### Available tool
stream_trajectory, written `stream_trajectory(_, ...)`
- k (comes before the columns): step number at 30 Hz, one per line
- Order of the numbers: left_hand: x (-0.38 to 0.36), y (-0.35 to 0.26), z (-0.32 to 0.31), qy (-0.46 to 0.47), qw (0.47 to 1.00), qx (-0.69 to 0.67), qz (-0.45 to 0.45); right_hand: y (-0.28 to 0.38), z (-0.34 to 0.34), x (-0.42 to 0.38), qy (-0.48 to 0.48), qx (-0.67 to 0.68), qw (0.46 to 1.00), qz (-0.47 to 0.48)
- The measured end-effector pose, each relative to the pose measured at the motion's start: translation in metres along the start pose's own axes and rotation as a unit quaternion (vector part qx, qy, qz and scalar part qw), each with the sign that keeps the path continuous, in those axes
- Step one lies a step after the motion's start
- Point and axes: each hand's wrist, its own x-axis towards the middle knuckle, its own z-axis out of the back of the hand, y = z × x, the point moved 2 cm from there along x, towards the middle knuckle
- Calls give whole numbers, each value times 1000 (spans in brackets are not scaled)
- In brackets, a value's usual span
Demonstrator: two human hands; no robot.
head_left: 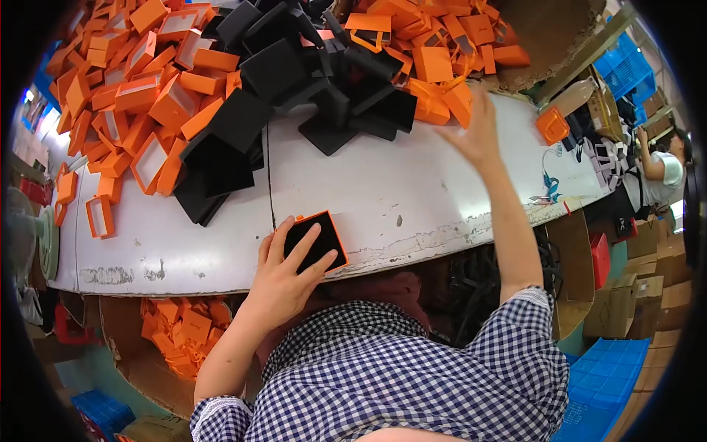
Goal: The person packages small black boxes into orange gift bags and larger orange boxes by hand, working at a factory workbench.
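Note:
Near the table's front edge, my left hand holds a small orange box with a black insert. Its fingers are spread across the black face, and part of the box is hidden beneath them. My right hand is raised at the right, slightly blurred, fingers apart and nothing visible in it. It is nearest to the orange drawer boxes heaped at the back. To their left lies a pile of black inserts.
A large heap of orange box sleeves covers the table's back left. Below the edge, a carton contains orange pieces. At right are an orange tray, a blue crate, and another person.

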Motion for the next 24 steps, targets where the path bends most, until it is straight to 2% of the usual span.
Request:
stream_trajectory(1,1,-1,3,1,1000,8,-2,-32,-6,1,5,-78,995,-59)
stream_trajectory(2,2,-2,5,-3,1000,11,1,-64,-18,-3,2,-75,996,-55)
stream_trajectory(4,3,-3,8,-6,1000,5,12,-115,-46,-13,152,81,963,-209)
stream_trajectory(5,2,-3,9,-8,1000,8,19,-117,-43,-9,153,86,963,-204)
stream_trajectory(7,0,1,11,-29,998,38,45,-115,-32,-3,164,172,906,-349)
stream_trajectory(9,-6,5,19,-35,993,90,66,-98,-15,-7,50,246,936,-248)
stream_trajectory(11,-9,7,29,-27,991,95,94,-28,18,-14,23,335,929,-153)
stream_trajectory(13,-6,8,36,3,993,69,96,43,37,-39,112,393,912,-33)
stream_trajectory(14,-6,10,37,5,992,72,101,72,45,-48,164,327,929,62)
stream_trajectory(15,-6,12,37,20,991,75,105,94,46,-59,209,321,916,116)
stream_trajectory(16,-5,13,37,35,991,77,105,107,40,-71,251,332,899,137)
stream_trajectory(18,-8,16,42,44,991,70,107,117,34,-90,367,301,874,99)
stream_trajectory(19,-12,20,44,27,991,74,105,122,42,-80,367,300,875,95)
stream_trajectory(21,-23,29,42,-13,992,69,106,131,60,-50,363,237,886,165)
stream_trajectory(22,-28,33,39,-11,992,70,104,138,56,-47,362,238,887,163)
stream_trajectory(24,-35,40,34,-57,991,3,119,158,47,-37,324,369,865,101)
